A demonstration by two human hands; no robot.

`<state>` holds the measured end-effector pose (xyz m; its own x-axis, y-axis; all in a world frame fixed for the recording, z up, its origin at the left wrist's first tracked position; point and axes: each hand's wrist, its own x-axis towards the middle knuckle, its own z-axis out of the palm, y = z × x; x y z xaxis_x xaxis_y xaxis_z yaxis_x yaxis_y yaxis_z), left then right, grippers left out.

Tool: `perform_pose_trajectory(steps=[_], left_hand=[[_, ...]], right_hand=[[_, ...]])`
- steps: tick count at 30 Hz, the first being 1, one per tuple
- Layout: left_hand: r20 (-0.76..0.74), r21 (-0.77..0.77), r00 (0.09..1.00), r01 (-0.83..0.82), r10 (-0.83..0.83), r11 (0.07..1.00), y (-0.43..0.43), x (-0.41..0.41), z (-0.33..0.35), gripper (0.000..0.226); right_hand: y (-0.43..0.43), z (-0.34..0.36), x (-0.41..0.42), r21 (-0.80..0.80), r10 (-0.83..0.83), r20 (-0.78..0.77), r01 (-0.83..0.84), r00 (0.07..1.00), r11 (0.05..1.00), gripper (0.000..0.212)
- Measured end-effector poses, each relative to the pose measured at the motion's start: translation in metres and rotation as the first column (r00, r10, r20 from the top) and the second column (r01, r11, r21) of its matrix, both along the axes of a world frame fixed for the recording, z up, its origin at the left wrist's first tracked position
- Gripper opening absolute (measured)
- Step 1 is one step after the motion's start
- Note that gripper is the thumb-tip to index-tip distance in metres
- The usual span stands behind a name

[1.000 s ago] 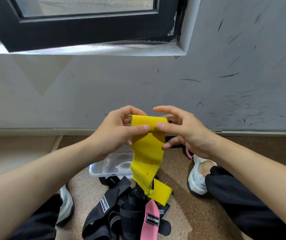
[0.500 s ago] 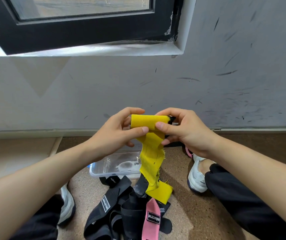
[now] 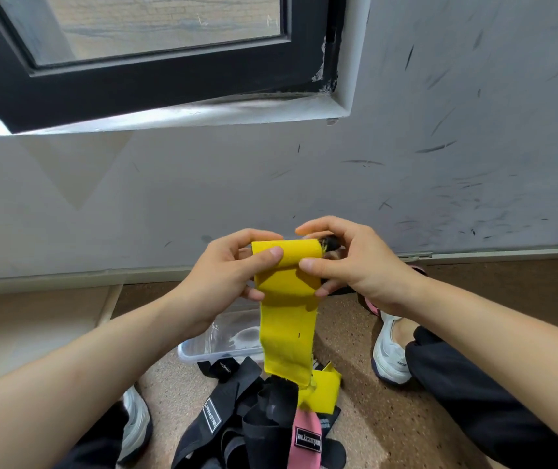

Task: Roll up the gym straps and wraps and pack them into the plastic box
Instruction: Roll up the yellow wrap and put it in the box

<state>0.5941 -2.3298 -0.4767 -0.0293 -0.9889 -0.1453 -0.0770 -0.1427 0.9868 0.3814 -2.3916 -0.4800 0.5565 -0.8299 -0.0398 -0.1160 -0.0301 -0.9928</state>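
Note:
A yellow wrap (image 3: 287, 319) is rolled at its top end and held up in front of the wall. My left hand (image 3: 223, 275) pinches the roll's left end and my right hand (image 3: 348, 262) pinches its right end, thumbs on the near side. The loose tail hangs down to the floor and ends folded over the pile. Below it lies a pile of black straps (image 3: 237, 418) and a pink strap (image 3: 306, 438). A clear plastic box (image 3: 203, 350) stands on the floor behind the pile, partly hidden by the wrap and my left wrist.
I sit on a speckled brown floor facing a scuffed grey wall (image 3: 440, 164) with a black-framed window (image 3: 155, 79) above. My white shoes (image 3: 391, 350) and dark trouser legs flank the pile. Another pink item (image 3: 370, 304) peeks from under my right wrist.
Both hands have kept turning the roll; it has grown thicker and the hanging yellow tail has flattened out. The head view has shifted slightly.

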Motion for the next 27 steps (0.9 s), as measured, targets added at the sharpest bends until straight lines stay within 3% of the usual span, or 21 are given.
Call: perform_pose_trajectory(steps=[4,12,20,27], left_hand=[[-0.005,-0.085,1.000,-0.026,0.026,0.996,-0.0022,0.0033,-0.0012,0.028],[0.056,-0.249,0.998,0.012,0.002,0.968,0.0004,-0.0016,-0.0015,0.037],[0.071,-0.047,0.986,0.153,-0.149,0.987,0.0034,0.0010,0.0038,0.034],[0.095,0.033,0.992,0.083,-0.086,0.996,0.0018,-0.0014,0.0040,0.048]], right_hand=[[-0.0011,0.0029,-0.0004,0.226,0.041,0.031,-0.047,0.999,0.973,0.048],[0.0005,0.0033,-0.0005,0.163,0.038,0.069,-0.049,0.997,0.985,0.033],[0.0006,0.0047,-0.0033,0.069,0.025,0.125,-0.034,0.992,0.997,0.027],[-0.0010,-0.0023,-0.0046,-0.121,0.020,0.057,-0.013,0.998,0.993,0.028]])
